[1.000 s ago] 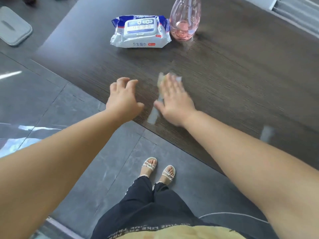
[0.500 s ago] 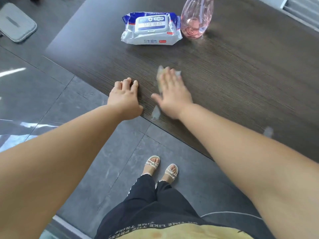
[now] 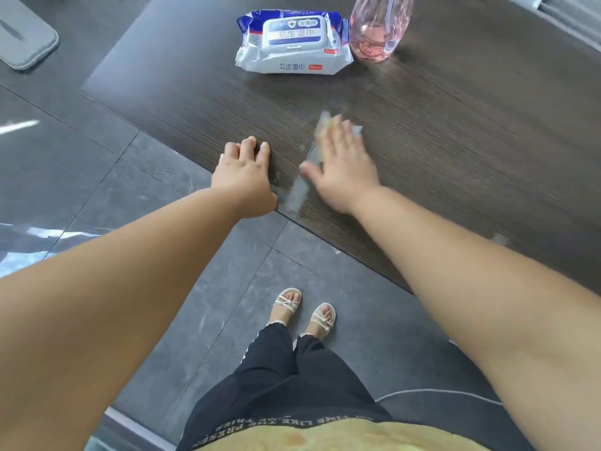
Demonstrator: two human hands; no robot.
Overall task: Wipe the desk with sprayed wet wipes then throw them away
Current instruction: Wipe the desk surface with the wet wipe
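Dark wood-grain desk carries it all. The wet-wipe pack lies at its far side, with the pink spray bottle just beside the pack's right end. Nearer the person than the pack, the right hand lies flat with straight fingers, pressing the wipe, whose edges show past the fingertips toward the pack. Left of it, the left hand rests on the desk, fingers loosely bent, holding nothing. The next sweep probably belongs to the right hand.
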